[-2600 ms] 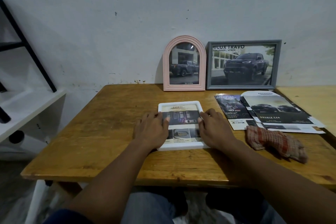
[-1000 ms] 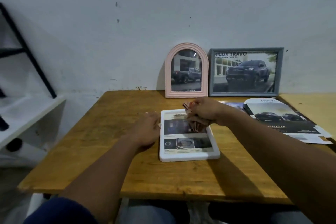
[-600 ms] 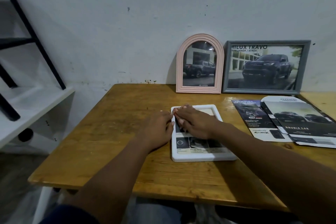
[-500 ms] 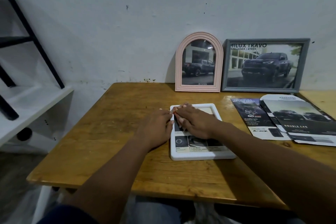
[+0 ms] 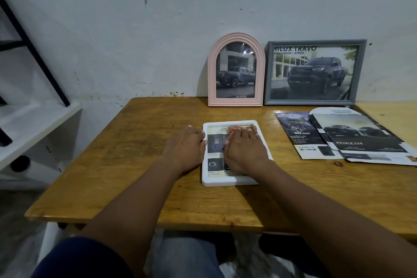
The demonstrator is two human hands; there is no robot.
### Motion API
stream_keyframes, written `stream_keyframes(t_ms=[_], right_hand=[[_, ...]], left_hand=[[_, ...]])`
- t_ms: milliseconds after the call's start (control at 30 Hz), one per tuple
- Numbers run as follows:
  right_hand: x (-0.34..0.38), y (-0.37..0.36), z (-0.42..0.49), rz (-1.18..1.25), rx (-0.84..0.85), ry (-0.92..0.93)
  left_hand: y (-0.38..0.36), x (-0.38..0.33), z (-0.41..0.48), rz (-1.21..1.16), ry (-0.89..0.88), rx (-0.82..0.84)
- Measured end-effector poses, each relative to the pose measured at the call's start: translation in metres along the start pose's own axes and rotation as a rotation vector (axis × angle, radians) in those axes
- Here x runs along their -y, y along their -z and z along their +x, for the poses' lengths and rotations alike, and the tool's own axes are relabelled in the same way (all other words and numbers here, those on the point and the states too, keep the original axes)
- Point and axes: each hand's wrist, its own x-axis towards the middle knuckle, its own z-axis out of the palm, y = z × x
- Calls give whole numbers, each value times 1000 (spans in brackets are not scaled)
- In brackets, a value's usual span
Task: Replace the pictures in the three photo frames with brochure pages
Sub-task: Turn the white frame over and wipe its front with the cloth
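White frame lies flat on the table, face up, right in front of me. A brochure page shows under its glass: tan header, dark panels below.

My left hand rests palm down on the table at the frame's left edge, fingers loosely curled, tips touching the rim. It grips nothing that I can see.

My right hand lies flat on the frame's glass, fingers stretched toward the top rim, covering most of the right half. A red-and-white cloth shows under the fingers, pressed against the glass. Only a bit of it peeks out by the fingertips.

Pink frame, arched, stands upright against the wall at the table's back edge, a truck picture in it. Grey frame stands just beside it to the right, also with a truck picture, lettered "HILUX TRAVO".

Loose brochure pages lie spread and overlapping on the table to the right of the white frame, apart from it.

White shelf sits off to the left, beside the table.
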Motion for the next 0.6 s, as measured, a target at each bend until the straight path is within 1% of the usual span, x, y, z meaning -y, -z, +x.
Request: stream_keyframes(t_ms=[100, 200, 300, 400, 467, 500, 533, 600], right_hand=[[15, -3, -2, 15, 4, 28], [24, 2, -2, 128, 2, 209], [21, 14, -8, 262, 95, 334], [1, 27, -15, 234, 192, 404], [-12, 33, -19, 160, 256, 417], [-18, 33, -22, 126, 260, 409], [-23, 32, -25, 95, 240, 388], [-30, 25, -33, 25, 157, 289]], left_hand=[[-2, 2, 2, -5, -5, -10], [-3, 3, 2, -28, 0, 1], [-1, 2, 1, -49, 0, 5], [4, -2, -2, -52, 29, 24], [5, -4, -3, -39, 48, 39], [4, -4, -3, -41, 54, 41], [3, -3, -4, -47, 65, 44], [0, -2, -3, -57, 79, 43]])
